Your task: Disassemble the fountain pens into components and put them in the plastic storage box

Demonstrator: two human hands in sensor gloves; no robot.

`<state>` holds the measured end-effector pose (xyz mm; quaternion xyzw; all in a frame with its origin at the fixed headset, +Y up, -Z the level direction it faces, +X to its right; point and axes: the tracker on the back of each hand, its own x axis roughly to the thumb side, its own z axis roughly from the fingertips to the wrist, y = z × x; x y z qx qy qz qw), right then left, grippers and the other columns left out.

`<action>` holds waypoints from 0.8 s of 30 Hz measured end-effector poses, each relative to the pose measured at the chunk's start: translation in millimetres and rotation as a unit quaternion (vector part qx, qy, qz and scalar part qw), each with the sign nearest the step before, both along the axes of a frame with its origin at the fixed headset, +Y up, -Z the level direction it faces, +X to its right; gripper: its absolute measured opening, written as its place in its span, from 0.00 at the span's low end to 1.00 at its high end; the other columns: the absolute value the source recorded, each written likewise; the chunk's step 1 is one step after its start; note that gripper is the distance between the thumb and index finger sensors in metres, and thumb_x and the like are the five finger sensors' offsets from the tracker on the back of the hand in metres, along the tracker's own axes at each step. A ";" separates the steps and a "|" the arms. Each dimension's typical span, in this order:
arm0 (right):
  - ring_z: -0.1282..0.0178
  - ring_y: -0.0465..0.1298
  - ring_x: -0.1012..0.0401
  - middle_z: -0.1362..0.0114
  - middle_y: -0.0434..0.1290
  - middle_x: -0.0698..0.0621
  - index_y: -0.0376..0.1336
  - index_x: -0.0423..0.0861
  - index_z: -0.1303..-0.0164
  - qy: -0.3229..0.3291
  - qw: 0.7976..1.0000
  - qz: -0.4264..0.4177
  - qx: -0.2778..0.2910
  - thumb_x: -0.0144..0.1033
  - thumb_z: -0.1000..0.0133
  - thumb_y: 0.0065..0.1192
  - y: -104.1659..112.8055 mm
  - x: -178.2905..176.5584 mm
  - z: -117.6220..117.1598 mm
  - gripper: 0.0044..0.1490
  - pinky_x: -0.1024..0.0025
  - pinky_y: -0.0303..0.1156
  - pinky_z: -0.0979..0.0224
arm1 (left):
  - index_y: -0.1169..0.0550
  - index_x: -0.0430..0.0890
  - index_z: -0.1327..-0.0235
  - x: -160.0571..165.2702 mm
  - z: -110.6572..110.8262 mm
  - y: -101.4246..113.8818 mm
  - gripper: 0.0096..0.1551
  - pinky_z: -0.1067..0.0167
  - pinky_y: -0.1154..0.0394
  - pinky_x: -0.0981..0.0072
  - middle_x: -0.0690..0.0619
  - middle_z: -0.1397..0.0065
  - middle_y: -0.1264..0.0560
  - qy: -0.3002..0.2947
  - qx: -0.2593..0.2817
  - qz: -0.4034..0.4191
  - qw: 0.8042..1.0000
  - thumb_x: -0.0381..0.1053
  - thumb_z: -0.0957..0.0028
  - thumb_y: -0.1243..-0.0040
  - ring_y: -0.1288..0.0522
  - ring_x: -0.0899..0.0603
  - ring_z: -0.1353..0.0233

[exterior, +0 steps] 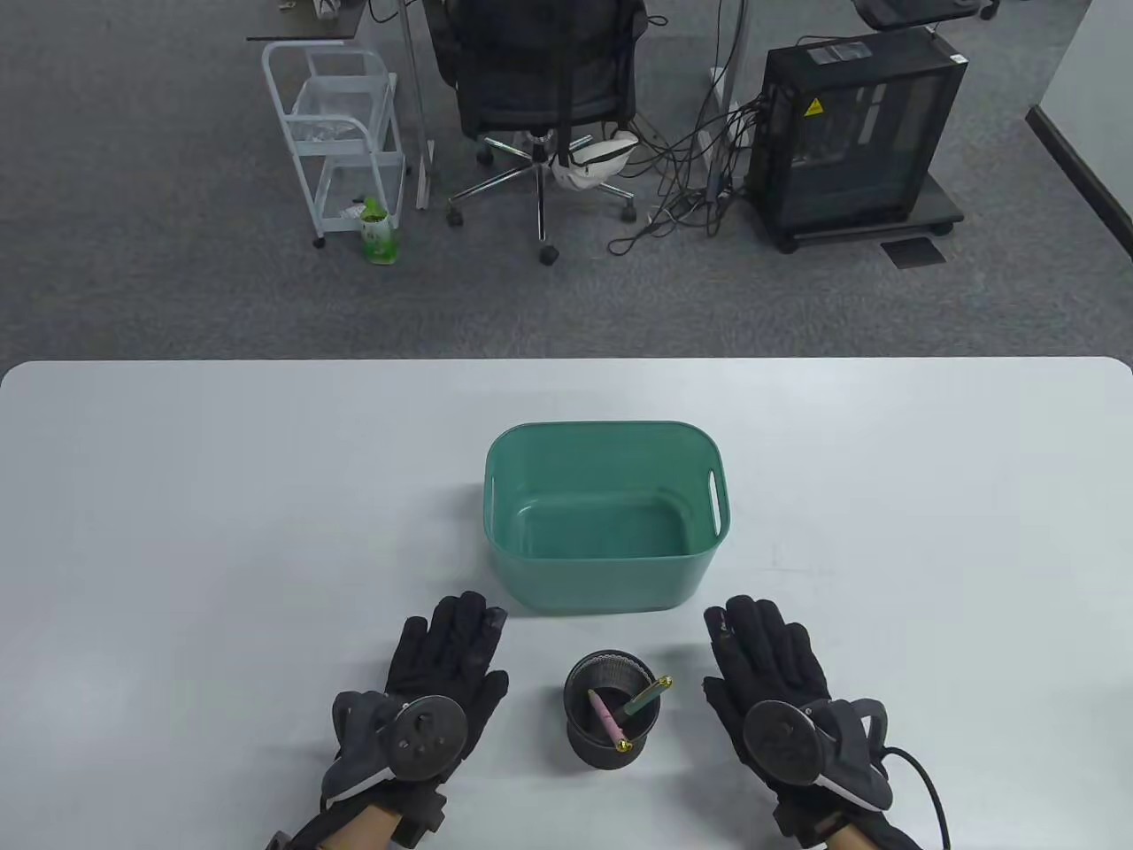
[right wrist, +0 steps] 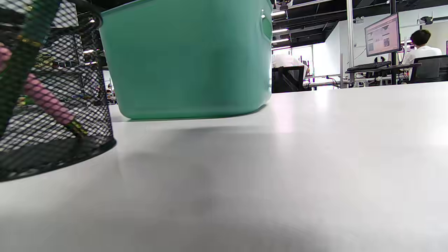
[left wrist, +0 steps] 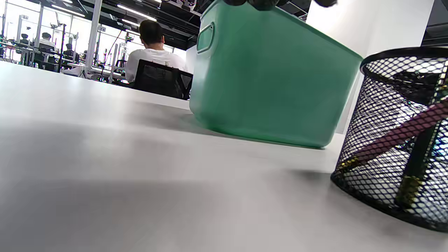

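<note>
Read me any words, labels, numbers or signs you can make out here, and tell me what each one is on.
No text can be read in any view.
Yellow triangular warning sign on the black computer case: a symbol only, no words legible.
Green bottle on the floor: label print too small to read.
Monitor in the right wrist view: screen content blurred.

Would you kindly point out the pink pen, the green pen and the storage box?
pink pen (exterior: 608, 715), table view, on its barrel.
green pen (exterior: 644, 697), table view, on its barrel.
storage box (exterior: 602, 580), table view, on its near outer wall.
</note>
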<state>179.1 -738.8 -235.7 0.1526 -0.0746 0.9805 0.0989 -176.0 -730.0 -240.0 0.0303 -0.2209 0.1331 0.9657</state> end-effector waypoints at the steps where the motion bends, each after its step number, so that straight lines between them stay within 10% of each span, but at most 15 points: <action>1: 0.11 0.42 0.47 0.10 0.38 0.46 0.42 0.48 0.09 0.000 1.000 -0.001 -0.003 0.50 0.35 0.40 -0.3 0.2 -0.4 0.43 0.51 0.39 0.13 | 0.45 0.44 0.06 -0.1 -0.1 0.1 0.38 0.16 0.62 0.42 0.43 0.05 0.52 0.000 -0.001 0.001 1.000 0.58 0.26 0.65 0.55 0.36 0.09; 24: 0.11 0.42 0.47 0.10 0.38 0.46 0.42 0.48 0.09 -0.008 1.000 -0.014 -0.010 0.50 0.35 0.40 0.8 3.0 -3.9 0.43 0.51 0.39 0.13 | 0.45 0.44 0.06 2.3 2.5 3.8 0.38 0.16 0.62 0.42 0.43 0.05 0.52 -0.027 0.017 -0.010 0.999 0.58 0.26 0.65 0.55 0.36 0.09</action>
